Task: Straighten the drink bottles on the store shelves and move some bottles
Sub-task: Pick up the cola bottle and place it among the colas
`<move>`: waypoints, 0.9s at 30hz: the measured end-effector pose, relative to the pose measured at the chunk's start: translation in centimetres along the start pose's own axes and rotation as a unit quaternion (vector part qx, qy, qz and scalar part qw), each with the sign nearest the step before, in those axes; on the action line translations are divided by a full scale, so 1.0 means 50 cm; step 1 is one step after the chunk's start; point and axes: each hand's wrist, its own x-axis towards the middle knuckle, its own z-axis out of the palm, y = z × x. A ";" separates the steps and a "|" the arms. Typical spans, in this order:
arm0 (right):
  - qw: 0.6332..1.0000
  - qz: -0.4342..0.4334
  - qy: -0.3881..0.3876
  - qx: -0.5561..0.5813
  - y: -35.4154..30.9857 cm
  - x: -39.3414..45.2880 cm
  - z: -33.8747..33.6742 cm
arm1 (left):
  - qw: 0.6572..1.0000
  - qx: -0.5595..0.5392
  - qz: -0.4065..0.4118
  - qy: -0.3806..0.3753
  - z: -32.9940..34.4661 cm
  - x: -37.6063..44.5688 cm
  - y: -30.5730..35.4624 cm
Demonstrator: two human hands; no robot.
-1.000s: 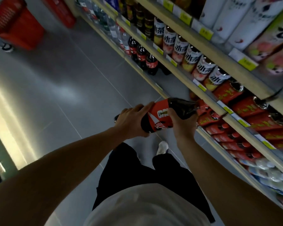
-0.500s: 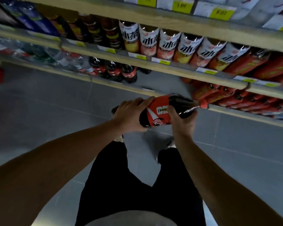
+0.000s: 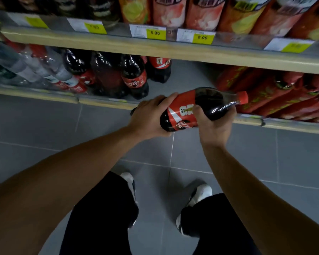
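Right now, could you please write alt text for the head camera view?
Two bare hands, the left hand and the right hand, hold a large dark plastic cola bottle with a red label sideways before a gap on the lowest wooden shelf, beside upright cola bottles.

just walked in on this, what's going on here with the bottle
A person stands facing store shelves, holding a large cola bottle on its side with both hands. The left hand grips its base end, the right hand grips it near the shoulder, and the red cap points right. It is in front of the lower shelf, near a bare gap between upright cola bottles and red-labelled bottles. It is not yet on the shelf.
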 end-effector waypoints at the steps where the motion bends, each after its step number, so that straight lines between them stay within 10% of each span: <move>1: 1.000 -0.021 -0.002 0.004 0.023 0.020 0.016 | 1.000 -0.002 0.005 0.019 0.031 0.014 -0.023; 19: 0.952 -0.306 -0.002 0.016 0.183 0.210 0.201 | 0.968 -0.070 0.000 0.241 0.266 0.183 -0.248; 27: 0.951 -0.308 0.013 0.010 0.210 0.260 0.244 | 0.972 -0.064 -0.028 0.224 0.308 0.215 -0.275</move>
